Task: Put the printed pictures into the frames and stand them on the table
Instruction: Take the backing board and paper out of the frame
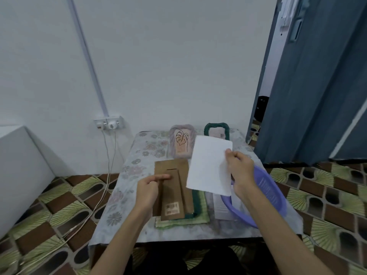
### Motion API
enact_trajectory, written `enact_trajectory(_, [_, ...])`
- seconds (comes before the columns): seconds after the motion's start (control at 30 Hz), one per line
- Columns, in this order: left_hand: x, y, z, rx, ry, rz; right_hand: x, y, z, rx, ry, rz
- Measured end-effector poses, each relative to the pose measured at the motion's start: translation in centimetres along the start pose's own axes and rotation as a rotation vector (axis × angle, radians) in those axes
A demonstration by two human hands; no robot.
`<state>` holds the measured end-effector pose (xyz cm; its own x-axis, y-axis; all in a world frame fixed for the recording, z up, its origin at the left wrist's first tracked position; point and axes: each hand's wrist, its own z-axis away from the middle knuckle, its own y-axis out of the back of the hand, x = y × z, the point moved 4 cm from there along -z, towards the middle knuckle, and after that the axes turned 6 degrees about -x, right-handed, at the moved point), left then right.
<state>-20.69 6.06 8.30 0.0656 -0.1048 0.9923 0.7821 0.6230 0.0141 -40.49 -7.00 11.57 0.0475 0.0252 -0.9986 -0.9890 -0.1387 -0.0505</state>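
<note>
The white sheet (208,165), pinched by the right hand (239,169), shows only its blank side and covers the lower part of the green frame (216,130) standing behind it. The brown backing board (172,187) hides most of the green-edged frame (196,203) lying beneath it; the label (172,208) on its stand is too blurred to read. The left hand (148,190) overlaps the board's left edge. The right forearm crosses the purple basin (268,193), whose contents are only partly visible. Both arms are cut off by the lower edge.
</note>
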Motion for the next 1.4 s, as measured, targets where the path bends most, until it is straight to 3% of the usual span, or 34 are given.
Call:
enact_trajectory(0.2, [-1.0, -3.2, 1.2, -0.086, 0.149, 0.207, 1.0, -2.3, 1.8, -0.09, 0.259, 0.454])
enact_trajectory(0.3, [-2.2, -3.8, 1.0, -0.121, 0.161, 0.179, 2.9, -2.0, 1.5, -0.081, 0.286, 0.539])
enact_trajectory(0.37, [-3.6, -4.0, 0.6, -0.134, 0.191, 0.065, 4.2, -1.5, 0.9, -0.096, 0.237, 0.502])
enact_trajectory(0.47, [-5.6, -4.1, -0.6, -0.107, 0.255, 0.012, 7.1, 0.3, -0.7, -0.168, 0.021, 0.4])
enact_trajectory(0.5, [-5.9, -4.0, -0.8, -0.093, 0.259, 0.017, 8.2, 1.1, -1.2, -0.213, -0.038, 0.485])
enact_trajectory(0.6, [-7.0, -4.3, -2.3, -0.056, 0.282, -0.017, 12.5, 4.0, -1.9, -0.405, -0.126, 1.043])
enact_trajectory(0.67, [-7.7, -4.8, -3.1, -0.044, 0.305, -0.043, 14.7, 5.2, -2.0, -0.478, -0.112, 1.2])
enact_trajectory(0.87, [-10.6, -7.3, -5.2, -0.028, 0.361, -0.069, 15.0, 8.0, -3.3, -0.311, -0.01, 1.304])
enact_trajectory(1.03, [-12.2, -10.1, -6.0, -0.06, 0.404, -0.071, 15.1, 10.8, -5.0, -0.327, -0.041, 1.326])
enact_trajectory(1.1, [-12.6, -11.2, -6.3, -0.081, 0.413, -0.074, 14.4, 10.5, -5.0, -0.134, 0.16, 1.371])
enact_trajectory(1.17, [-12.7, -11.9, -6.5, -0.1, 0.414, -0.078, 13.0, 9.0, -4.1, 0.048, 0.414, 1.264])
enact_trajectory(1.23, [-12.8, -11.8, -7.1, -0.098, 0.428, -0.079, 12.2, 6.4, -3.6, -0.001, 0.488, 1.15])
enact_trajectory(1.27, [-13.1, -11.5, -7.5, -0.09, 0.433, -0.08, 12.4, 5.1, -3.7, -0.084, 0.414, 1.116])
enact_trajectory(1.33, [-13.4, -10.9, -8.4, -0.074, 0.428, -0.078, 14.3, 3.2, -4.2, -0.287, 0.08, 1.095])
enact_trajectory(1.4, [-13.4, -10.4, -8.8, -0.075, 0.415, -0.07, 16.5, 2.5, -4.7, -0.379, -0.185, 0.926])
